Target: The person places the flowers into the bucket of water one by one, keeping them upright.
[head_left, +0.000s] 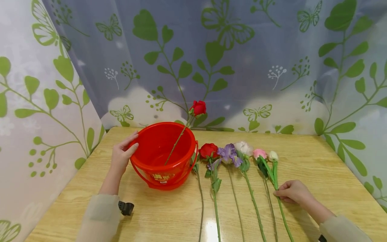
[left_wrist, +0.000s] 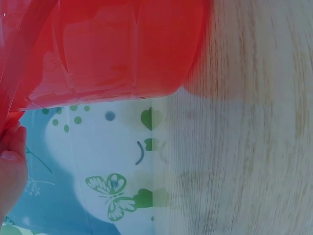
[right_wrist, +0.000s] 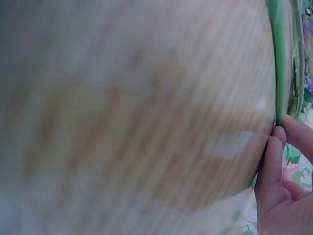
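A red plastic bucket (head_left: 163, 174) stands on the table, with one red rose (head_left: 199, 108) leaning out over its far right rim. My left hand (head_left: 122, 153) holds the bucket's left rim, thumb at the edge. In the left wrist view that hand (left_wrist: 12, 169) shows only partly, beside the bucket wall (left_wrist: 117, 54). At the right, my right hand (head_left: 293, 192) pinches the green stem of a white tulip (head_left: 273, 156), which lies at the end of a row of flowers. The right wrist view shows the fingertips (right_wrist: 275, 147) on that stem (right_wrist: 279, 63).
Left of the tulip lie a pink flower (head_left: 260, 154), a white flower (head_left: 243, 148), a purple iris (head_left: 228, 154) and another red flower (head_left: 208, 150), stems toward me. One more stem (head_left: 201, 198) lies beside the bucket, its head mostly hidden. A patterned curtain (head_left: 187, 67) hangs behind the table.
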Tool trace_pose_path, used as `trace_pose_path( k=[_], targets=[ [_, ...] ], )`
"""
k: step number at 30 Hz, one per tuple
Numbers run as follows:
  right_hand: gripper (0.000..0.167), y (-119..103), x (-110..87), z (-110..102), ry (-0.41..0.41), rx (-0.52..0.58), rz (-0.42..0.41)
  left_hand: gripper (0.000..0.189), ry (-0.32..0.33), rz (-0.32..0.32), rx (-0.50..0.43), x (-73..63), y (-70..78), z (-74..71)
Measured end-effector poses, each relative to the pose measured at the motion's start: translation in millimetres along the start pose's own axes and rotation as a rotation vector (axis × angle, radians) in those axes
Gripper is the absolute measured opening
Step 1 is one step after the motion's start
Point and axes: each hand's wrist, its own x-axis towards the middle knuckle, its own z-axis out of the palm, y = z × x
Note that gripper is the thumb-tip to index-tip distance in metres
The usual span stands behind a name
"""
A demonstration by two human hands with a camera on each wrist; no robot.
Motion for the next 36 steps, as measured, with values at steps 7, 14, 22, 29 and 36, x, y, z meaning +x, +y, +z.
trace_pose_path(
  k=[7,14,22,29,36],
  targets=[
    [0.016,1,-1.1,0,0.008,-0.017,-0.021,0.034,0.003,0.000,-0.013,-0.3,-0.5,0.6],
    [0.013,2,-1.1,-1,-0.005,0.039,-0.011,0.034,0.001,-0.009,-0.001,-0.3,-0.9,0.3],
    [0.018,4,-2.8,-7,-0.041,0.157,-0.008,0.034,0.000,-0.008,0.007,0.2,0.2,0.2],
    [0.020,2,-4.9,-12,-0.048,0.176,-0.031,0.035,-0.003,0.008,-0.015,0.8,1.0,-0.2],
    [0.021,0,-5.8,-17,-0.070,0.250,-0.035,0.035,-0.004,-0.002,-0.003,0.2,0.0,0.2]
  ],
)
